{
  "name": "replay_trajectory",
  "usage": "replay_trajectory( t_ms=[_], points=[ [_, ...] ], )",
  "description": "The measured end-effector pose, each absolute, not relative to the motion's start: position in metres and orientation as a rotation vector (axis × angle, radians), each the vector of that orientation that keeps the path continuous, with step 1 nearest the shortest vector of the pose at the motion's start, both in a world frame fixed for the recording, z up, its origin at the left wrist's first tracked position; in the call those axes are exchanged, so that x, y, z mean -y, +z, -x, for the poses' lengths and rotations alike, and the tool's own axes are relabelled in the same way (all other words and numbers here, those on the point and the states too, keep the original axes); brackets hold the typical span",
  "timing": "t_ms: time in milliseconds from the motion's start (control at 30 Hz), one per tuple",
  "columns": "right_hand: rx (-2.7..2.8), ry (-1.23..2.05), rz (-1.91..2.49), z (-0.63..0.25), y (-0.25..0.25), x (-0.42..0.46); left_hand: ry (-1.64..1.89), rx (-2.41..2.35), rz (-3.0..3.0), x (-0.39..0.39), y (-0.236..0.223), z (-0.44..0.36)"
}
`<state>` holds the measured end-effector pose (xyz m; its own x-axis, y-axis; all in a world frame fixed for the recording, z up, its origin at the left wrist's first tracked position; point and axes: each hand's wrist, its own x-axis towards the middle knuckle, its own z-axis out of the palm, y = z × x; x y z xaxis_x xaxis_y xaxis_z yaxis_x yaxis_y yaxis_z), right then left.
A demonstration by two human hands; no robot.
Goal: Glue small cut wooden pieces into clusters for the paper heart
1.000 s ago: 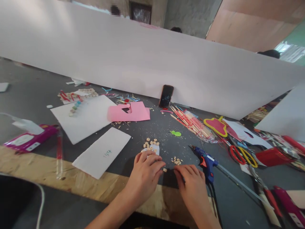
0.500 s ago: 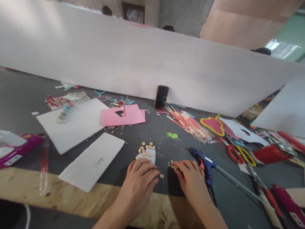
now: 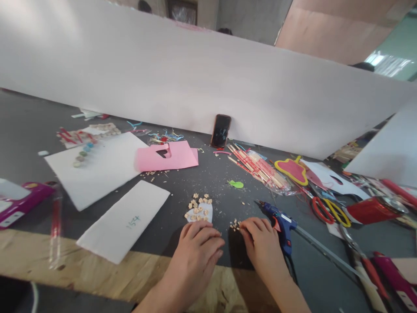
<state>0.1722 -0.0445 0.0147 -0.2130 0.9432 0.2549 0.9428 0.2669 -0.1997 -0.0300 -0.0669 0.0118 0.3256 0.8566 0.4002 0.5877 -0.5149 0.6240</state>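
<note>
My left hand [image 3: 200, 248] rests low over the near end of a small white paper piece [image 3: 205, 211], its fingers pressed together and bent down. Several beige flower-shaped pieces [image 3: 197, 211] lie on and around that paper. The left fingertips point right, and what they hold, if anything, is hidden. My right hand [image 3: 260, 239] is closed beside a small pile of beige bits [image 3: 235, 224]; thumb and fingers meet at the pile's right edge, and I cannot make out what is between them. A blue glue gun [image 3: 283, 226] lies just right of this hand.
White sheets [image 3: 127, 221] and a pink cut-out paper [image 3: 169, 157] lie left. A phone [image 3: 221, 130] leans on the white partition [image 3: 182, 78]. Red-wrapped sticks [image 3: 254, 163], scissors [image 3: 322, 211] and a red can [image 3: 374, 211] crowd the right. Tiny scraps litter the dark tabletop.
My left hand has shifted slightly right, and the small piece beside its fingertips no longer shows. A small bit now lies above my right hand, which has barely moved.
</note>
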Motion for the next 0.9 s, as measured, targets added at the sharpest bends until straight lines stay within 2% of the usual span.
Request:
replay_trajectory(
  t_ms=[267, 500, 700, 800, 900],
  points=[
    [2.118, 0.124, 1.607, -0.170, 0.025, 0.058, 1.074, -1.271, -2.235, 0.071, 0.013, 0.023],
    [1.878, 0.658, 1.532, -0.146, 0.021, 0.093, 1.191, -1.175, -2.241, 0.077, 0.014, 0.017],
    [1.684, 0.954, 1.510, -0.145, 0.024, 0.102, 1.348, -1.175, -2.257, 0.078, 0.007, 0.014],
    [1.729, 0.872, 1.558, -0.164, 0.033, 0.099, 1.288, -1.172, -2.225, 0.079, 0.009, 0.015],
    [1.793, 0.509, 1.777, -0.202, 0.038, 0.088, 1.281, -1.164, -2.167, 0.082, 0.013, 0.020]
  ],
)
